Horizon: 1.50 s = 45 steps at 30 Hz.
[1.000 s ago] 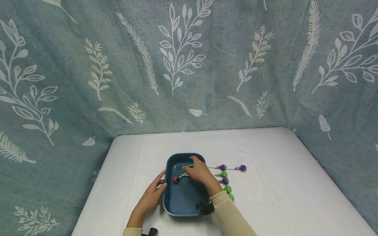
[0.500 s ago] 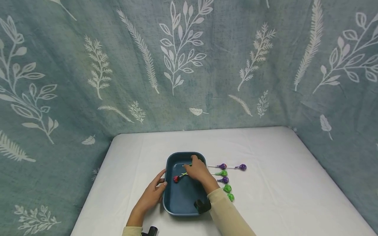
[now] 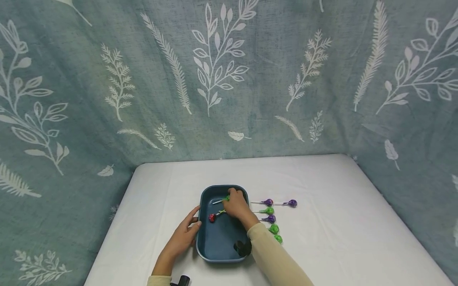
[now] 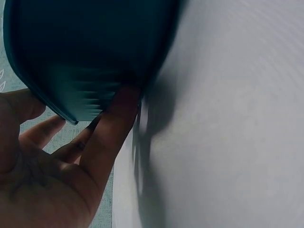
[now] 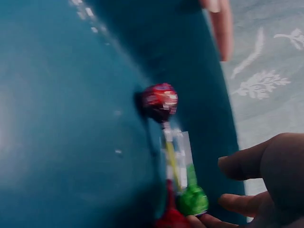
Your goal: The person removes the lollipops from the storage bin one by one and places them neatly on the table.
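Observation:
A deep blue rectangular tray stands on the white table. My left hand rests against its left outer wall; in the left wrist view the relaxed fingers touch the wall and rim. My right hand is inside the tray at the far right. Close by its fingertips lies a green-wrapped lollipop, the thumb spread apart from it. A dark red lollipop lies near the tray's left side. Next to the green one, a bright red wrapped candy shows partly, cut off by the frame's edge.
Right of the tray, purple lollipops and green lollipops lie in a loose column, their sticks pointing left. A leaf-patterned green-blue cloth hangs behind the table. Black wrist camera mounts sit at both wrists.
The right hand has shifted slightly left within the tray and its fingers have drawn in. The green lollipop's head and white stick now show left of them. The left hand has stayed put.

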Motion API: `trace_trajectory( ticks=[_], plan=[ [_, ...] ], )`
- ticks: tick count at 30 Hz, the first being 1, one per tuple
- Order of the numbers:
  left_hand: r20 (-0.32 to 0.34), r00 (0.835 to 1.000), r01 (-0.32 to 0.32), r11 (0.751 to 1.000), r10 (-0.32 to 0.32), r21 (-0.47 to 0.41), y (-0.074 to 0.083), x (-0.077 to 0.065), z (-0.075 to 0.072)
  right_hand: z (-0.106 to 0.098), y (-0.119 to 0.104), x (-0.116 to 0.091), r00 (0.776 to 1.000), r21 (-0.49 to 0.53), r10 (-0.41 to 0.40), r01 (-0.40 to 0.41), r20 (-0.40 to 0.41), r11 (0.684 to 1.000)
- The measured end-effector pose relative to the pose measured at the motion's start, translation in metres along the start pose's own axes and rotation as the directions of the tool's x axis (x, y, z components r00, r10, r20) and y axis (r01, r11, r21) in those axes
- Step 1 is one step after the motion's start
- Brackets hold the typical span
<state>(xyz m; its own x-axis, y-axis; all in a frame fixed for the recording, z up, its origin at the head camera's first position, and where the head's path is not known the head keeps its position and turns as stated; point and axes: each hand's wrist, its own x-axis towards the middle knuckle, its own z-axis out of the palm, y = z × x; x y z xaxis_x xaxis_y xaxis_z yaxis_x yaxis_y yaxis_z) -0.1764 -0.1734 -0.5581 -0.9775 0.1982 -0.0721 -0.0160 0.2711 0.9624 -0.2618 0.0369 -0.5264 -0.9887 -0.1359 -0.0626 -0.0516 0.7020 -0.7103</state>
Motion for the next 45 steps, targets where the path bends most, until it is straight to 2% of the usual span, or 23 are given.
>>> trace_trajectory(
  ticks=[10,16,23,31,39,45],
  plan=[
    [0.011,1.0,0.017,1.0,-0.017,0.007,-0.004,0.003,-0.001,0.016,0.009,0.008,0.998,-0.013,-0.006,0.005,-0.062,1.0],
    [0.0,1.0,0.018,1.0,-0.018,0.007,-0.003,0.002,-0.002,0.022,0.012,0.015,0.998,-0.046,-0.004,0.001,-0.064,0.999],
    [-0.009,1.0,0.023,1.0,-0.023,-0.01,-0.002,0.001,-0.001,0.024,0.013,0.017,0.996,-0.066,-0.04,0.035,-0.083,0.997],
    [-0.015,1.0,0.011,1.0,-0.011,-0.008,0.0,0.001,0.0,0.023,0.011,0.017,0.997,-0.003,-0.003,0.003,-0.077,1.0],
    [-0.029,0.999,0.015,1.0,-0.015,-0.007,-0.006,0.004,0.002,0.018,0.012,0.017,0.992,0.086,-0.04,0.05,-0.117,0.995],
    [-0.019,1.0,0.018,1.0,-0.018,-0.008,-0.003,0.003,0.0,0.008,0.009,0.015,0.988,0.169,-0.045,0.071,-0.151,0.983]
  ],
)
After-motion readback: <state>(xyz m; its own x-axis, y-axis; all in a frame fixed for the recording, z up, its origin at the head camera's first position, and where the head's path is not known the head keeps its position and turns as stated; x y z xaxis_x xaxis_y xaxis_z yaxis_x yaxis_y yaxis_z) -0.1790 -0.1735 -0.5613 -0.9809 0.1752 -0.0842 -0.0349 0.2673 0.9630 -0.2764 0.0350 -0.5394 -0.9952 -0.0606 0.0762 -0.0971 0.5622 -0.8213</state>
